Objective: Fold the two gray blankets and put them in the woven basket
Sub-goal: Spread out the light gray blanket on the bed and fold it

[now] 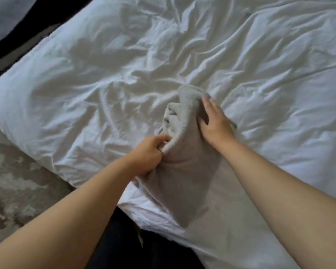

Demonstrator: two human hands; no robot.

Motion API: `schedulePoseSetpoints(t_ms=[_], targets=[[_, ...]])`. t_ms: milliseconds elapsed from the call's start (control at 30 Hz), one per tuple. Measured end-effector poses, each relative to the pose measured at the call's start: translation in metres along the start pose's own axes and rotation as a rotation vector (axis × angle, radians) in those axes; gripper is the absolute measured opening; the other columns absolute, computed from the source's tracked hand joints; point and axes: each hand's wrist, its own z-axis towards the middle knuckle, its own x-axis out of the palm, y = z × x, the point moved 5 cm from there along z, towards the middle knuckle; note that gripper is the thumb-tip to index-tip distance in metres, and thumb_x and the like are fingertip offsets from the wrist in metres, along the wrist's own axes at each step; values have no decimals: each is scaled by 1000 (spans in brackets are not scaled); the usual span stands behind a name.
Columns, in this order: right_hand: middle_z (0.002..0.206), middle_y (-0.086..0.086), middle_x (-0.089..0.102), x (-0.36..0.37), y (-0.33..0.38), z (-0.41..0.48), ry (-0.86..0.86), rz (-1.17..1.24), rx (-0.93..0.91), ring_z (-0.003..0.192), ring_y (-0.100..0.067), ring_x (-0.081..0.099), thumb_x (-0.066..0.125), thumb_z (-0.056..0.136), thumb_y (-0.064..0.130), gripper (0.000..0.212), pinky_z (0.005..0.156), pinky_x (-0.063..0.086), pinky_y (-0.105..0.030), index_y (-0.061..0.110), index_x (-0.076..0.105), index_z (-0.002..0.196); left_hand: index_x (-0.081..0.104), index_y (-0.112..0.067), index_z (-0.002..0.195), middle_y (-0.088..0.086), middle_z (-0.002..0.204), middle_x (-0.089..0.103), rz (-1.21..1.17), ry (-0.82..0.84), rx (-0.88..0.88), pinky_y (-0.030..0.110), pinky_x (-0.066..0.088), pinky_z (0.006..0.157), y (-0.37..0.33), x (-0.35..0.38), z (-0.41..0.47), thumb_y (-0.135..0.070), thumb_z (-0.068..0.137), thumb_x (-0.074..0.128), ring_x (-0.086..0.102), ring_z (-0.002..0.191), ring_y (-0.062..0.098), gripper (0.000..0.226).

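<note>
The left hand [145,156] and the right hand [213,123] are bare, and so are both long arms [76,200]. Below the hands, dark black trousers [124,245] cover the legs.

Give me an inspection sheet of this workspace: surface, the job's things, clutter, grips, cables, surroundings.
surface: white duvet, heavily wrinkled, spread over the bed
job's things: one gray blanket, bunched and not yet folded flat, lying on the duvet near its near edge; second blanket and woven basket not in view
clutter: nothing seen
grips: left hand pinches a fold at the blanket's left edge; right hand rests on the blanket's right side, fingers straight
cables: nothing seen
surroundings: patterned rug on the floor left of the bed; the person's dark trousers at the bottom edge
</note>
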Motion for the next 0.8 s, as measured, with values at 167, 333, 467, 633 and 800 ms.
schedulePoseSetpoints(t_ms=[167,333,467,633,800], targets=[[148,-2,45,9,-35,22,239,45,132,134,-24,42,55,88,50,62,104,31,-30,29,39,144,59,-13,118,10,121,61,154,-157,-467,27,37,86,37,-13,-4,-13,87,45,52,119,30,34],[135,-2,54,16,-57,33,323,329,246,121,-22,52,71,72,59,80,103,39,-33,19,47,137,62,-27,87,-3,97,63,60,-192,-326,21,35,66,0,-8,8,-54,66,46,55,79,7,38],[101,1,71,19,-59,33,537,356,208,94,-17,66,81,67,44,48,87,52,-31,14,70,103,55,-35,108,-11,106,58,107,-40,-216,23,37,82,-30,5,41,-52,76,67,56,98,13,39],[73,4,70,-8,-82,25,195,608,281,72,-17,66,80,66,27,19,64,48,-26,14,69,73,56,-33,126,-7,117,62,18,12,-95,24,41,90,-45,7,68,-13,78,57,56,110,14,52],[109,-6,69,1,-95,10,18,342,305,102,-27,63,64,80,54,51,86,49,-33,13,66,110,51,-13,131,11,128,57,277,-200,-393,27,34,83,-8,1,68,-48,87,60,52,116,30,56]])
